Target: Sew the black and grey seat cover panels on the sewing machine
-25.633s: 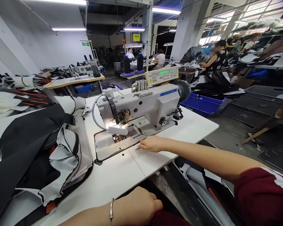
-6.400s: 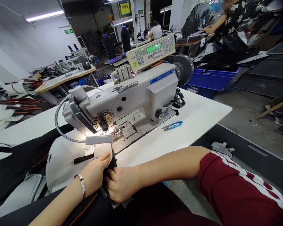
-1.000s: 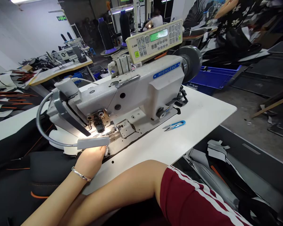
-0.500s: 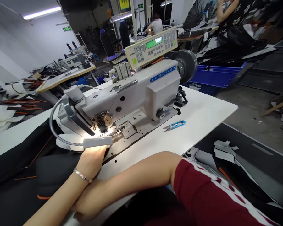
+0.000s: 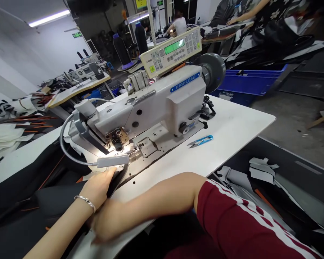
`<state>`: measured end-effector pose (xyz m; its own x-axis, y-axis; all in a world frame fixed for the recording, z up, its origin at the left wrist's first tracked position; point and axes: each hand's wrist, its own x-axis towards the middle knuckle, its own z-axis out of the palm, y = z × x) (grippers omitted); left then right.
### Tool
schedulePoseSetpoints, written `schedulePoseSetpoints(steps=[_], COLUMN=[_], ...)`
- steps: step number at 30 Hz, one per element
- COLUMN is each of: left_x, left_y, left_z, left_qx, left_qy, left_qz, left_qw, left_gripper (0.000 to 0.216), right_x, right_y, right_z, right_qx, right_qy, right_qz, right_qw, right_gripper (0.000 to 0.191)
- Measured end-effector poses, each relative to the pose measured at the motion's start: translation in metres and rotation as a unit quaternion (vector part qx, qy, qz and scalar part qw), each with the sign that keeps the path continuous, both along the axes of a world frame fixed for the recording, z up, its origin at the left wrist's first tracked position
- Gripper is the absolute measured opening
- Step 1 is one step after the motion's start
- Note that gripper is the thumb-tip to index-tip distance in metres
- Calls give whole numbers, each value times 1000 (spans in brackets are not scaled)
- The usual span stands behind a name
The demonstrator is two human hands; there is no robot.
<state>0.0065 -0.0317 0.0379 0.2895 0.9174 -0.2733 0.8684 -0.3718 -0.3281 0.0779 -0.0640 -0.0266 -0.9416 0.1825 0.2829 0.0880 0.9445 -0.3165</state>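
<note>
My left hand (image 5: 97, 185), with a silver bracelet at the wrist, is at the needle end of a white sewing machine (image 5: 151, 104). Its fingers are closed on the edge of black fabric (image 5: 56, 196), just below the small lamp (image 5: 112, 161). The fabric spreads over the table to the left and shows orange trim. Close behind the left wrist is my right hand (image 5: 105, 221), smeared by motion, its fingers hidden. Blue-handled thread snips (image 5: 201, 141) lie on the white tabletop (image 5: 226, 133), right of the machine bed.
A control panel (image 5: 172, 52) sits above the machine, with thread cones (image 5: 121, 50) behind it. Blue bins (image 5: 251, 81) stand beyond the table. Cut pieces (image 5: 261, 171) lie on a dark surface at lower right. Two people work in the background.
My left hand has moved slightly down and left, away from the needle, uncovering more black fabric edge. My right hand has shifted a little right and up. The view has moved slightly.
</note>
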Motion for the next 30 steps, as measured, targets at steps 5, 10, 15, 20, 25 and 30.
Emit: schedulePoseSetpoints(steps=[5,10,15,20,25,30], left_x=[7,7,2,4,7,8], left_y=[-4,-12,-13,-14,-13,-3], left_z=[-20,-31,-37,-38,-34,-22], left_qx=[71,110,132,138,117,33], left_qy=[9,37,42,44,38,-18], left_qz=[-48,-75,-90,-89,-77,-15], left_qw=[996,990,986,985,989,999], left_gripper=[73,66,64,62,62,71], right_x=[-17,-18,-23,-31,-39,-15], right_y=[-42,-32,-31,-33,-31,-36], right_z=[-14,-11,-24,-33,-29,-14], right_qx=[33,10,-17,-23,-15,33], right_qy=[11,-68,2,15,-5,19], right_qz=[51,133,125,109,106,70], right_qw=[998,989,992,994,994,997], right_gripper=[43,41,39,24,28,28])
